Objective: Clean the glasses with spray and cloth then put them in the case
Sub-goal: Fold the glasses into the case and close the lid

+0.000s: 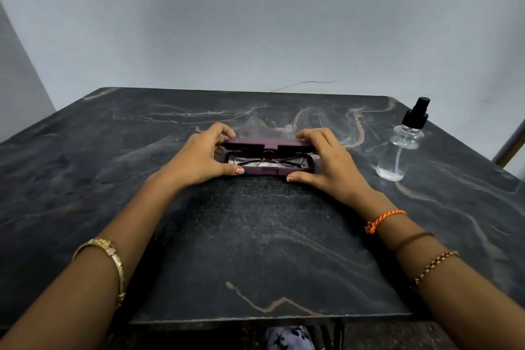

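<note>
A dark purple glasses case [267, 170] lies at the middle of the table, its lid [264, 142] partly lowered. Inside it I see thin-framed glasses [267, 161] folded on a white cloth [265, 164]. My left hand [199, 156] grips the case's left end, fingers on the lid and thumb at the front edge. At the right end my right hand [326, 162] holds it the same way. A clear spray bottle [402, 148] with a black pump top stands upright to the right of the case, apart from my right hand.
The dark marble-patterned table [255, 250] reaches to a pale wall behind. Its front edge is close to my body. A slanted bar [511, 142] shows at the far right beyond the table edge.
</note>
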Demonstrator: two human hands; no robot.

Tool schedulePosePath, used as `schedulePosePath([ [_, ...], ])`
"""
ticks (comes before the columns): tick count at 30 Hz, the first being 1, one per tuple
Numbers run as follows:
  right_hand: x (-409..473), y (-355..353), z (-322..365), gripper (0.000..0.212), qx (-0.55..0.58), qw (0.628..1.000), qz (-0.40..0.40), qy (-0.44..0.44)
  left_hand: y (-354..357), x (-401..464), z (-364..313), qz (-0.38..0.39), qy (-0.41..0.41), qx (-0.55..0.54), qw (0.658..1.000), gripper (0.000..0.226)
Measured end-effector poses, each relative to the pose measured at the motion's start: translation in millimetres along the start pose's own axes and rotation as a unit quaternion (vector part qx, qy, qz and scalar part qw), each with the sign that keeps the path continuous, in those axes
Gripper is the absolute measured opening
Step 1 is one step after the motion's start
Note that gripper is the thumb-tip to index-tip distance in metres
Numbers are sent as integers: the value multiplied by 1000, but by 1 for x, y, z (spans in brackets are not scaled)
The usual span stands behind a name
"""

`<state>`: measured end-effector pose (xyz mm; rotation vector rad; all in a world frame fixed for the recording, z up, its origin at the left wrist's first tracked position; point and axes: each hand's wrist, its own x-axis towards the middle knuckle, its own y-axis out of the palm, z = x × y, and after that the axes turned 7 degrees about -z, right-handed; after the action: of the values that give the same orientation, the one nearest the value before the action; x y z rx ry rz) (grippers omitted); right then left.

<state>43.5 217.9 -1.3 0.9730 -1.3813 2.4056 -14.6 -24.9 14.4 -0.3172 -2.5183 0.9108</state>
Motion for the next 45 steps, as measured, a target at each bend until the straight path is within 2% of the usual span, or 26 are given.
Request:
schedulePosePath([
  [3,-2,-2,4,52,-59,997,12,-41,-1,-3,-3,1,25,52,998,41],
  [9,-3,-4,5,50,-95,994,4,-56,3,-5,-4,11,79,167,983,56],
  [16,-2,-5,5,50,-111,989,11,-96,14,-8,-4,15,163,147,975,62],
  [29,-4,-6,8,46,-190,956,-15,-224,16,-11,-2,10,264,266,927,56],
  [36,-3,-4,6,44,-227,936,-36,-267,15,-13,-2,8,283,284,916,52],
  [45,-2,-2,5,42,-222,937,-44,-266,18,-11,1,2,283,282,917,50],
])
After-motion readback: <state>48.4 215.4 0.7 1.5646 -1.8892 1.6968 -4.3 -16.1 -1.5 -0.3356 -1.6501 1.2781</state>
